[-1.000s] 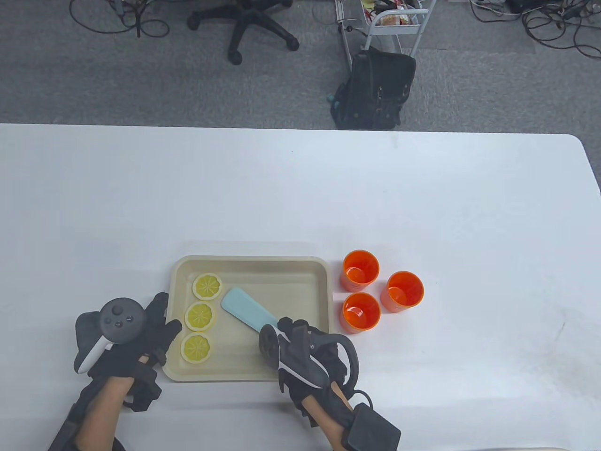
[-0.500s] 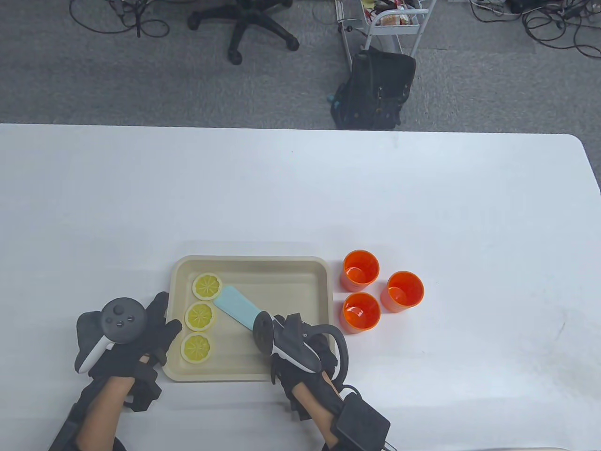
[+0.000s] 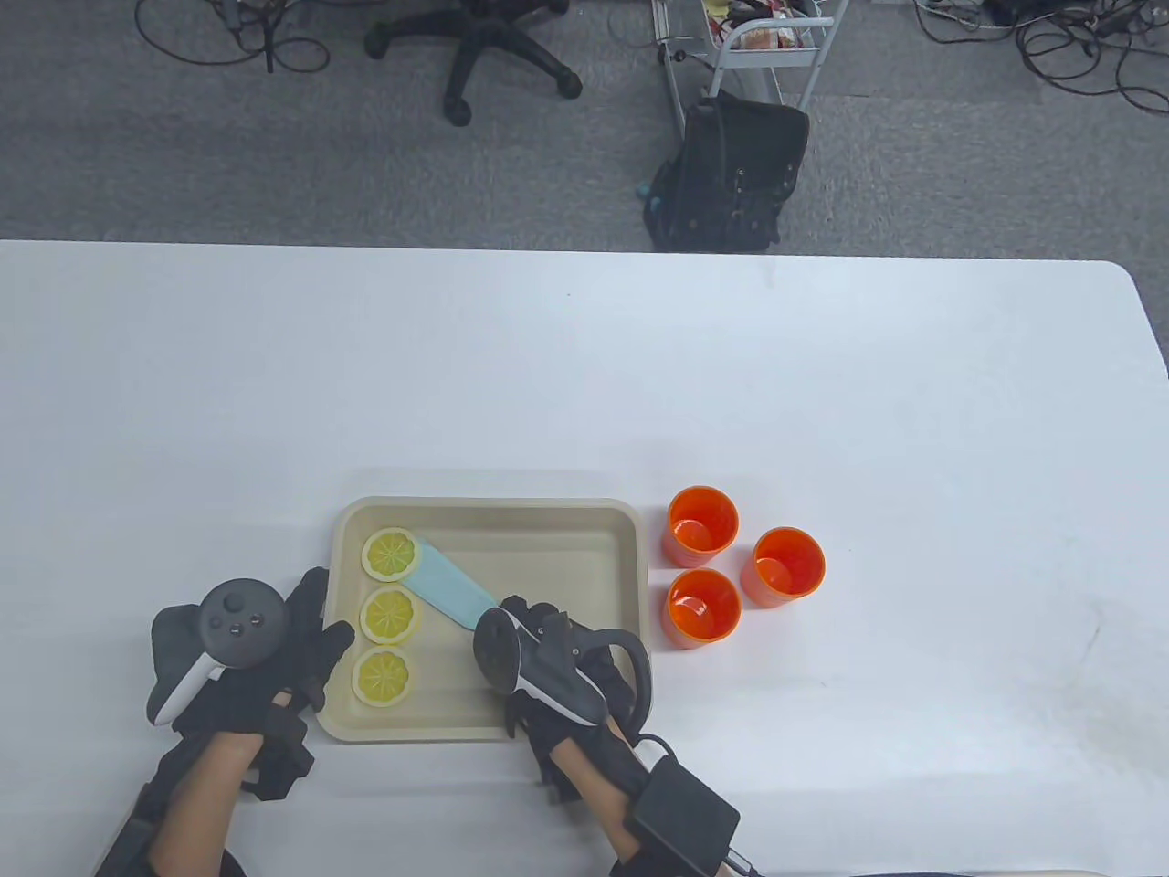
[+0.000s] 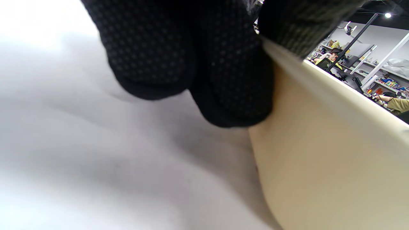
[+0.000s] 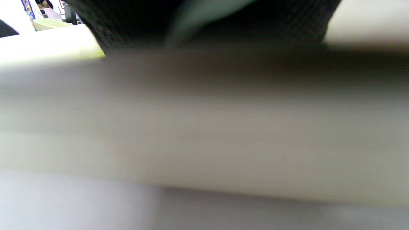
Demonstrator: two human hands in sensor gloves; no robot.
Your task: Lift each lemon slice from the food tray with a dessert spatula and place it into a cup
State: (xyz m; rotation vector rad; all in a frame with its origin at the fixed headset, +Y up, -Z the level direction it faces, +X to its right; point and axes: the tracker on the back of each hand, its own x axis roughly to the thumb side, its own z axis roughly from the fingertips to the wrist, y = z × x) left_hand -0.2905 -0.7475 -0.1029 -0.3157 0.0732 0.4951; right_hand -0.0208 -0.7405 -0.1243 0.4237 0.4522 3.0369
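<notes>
Three lemon slices lie in a column along the left side of the beige food tray (image 3: 548, 521) in the table view; the far lemon slice (image 3: 390, 554) touches the tip of the pale blue dessert spatula (image 3: 445, 586), gripped by the right hand (image 3: 566, 676). The left hand (image 3: 265, 667) rests flat against the tray's left rim. Three orange cups (image 3: 742, 566) stand just right of the tray.

Left wrist view: gloved fingertips (image 4: 230, 80) touch the tray wall (image 4: 319, 159).

Right wrist view: blurred tray wall, dark glove above.

Pale-blue dessert spatula (image 3: 443, 586) tip touching far lemon slice (image 3: 390, 554) in beige food tray (image 3: 548, 517); three orange cups (image 3: 742, 566) beside.
</notes>
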